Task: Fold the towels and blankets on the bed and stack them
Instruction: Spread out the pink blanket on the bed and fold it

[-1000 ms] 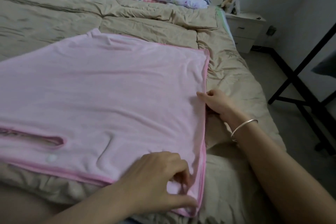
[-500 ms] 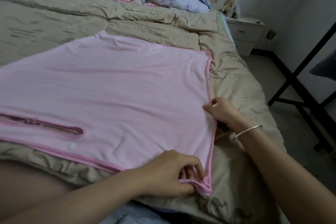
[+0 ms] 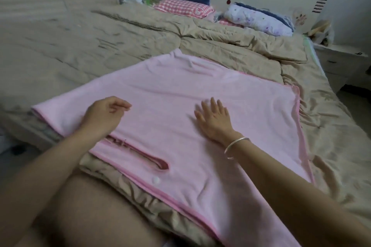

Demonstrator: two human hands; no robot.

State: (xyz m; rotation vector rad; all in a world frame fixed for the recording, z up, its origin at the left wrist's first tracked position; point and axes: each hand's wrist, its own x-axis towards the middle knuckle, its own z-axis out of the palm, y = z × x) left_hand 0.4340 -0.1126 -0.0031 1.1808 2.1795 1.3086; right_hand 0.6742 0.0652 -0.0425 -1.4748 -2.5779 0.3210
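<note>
I no longer grip the towel [image 3: 160,90] at its rt edge: my R hand [image 3: 214,120] lies flat on it, fingers spread; L hand [image 3: 104,112] loosely curled, empty. Prob. smoothing b4 next fold.

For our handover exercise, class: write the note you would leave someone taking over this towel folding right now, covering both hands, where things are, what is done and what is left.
Left hand: loosely curled, holding nothing, over the left part of the pink towel.
Right hand: flat, fingers spread, on the towel's middle.
Things: the pink towel lies spread on the tan quilt and seems doubled over at its left edge.
Done: towel laid out, mostly smooth.
Left: fold it smaller and start a stack; no stack or other towel is in view.
</note>
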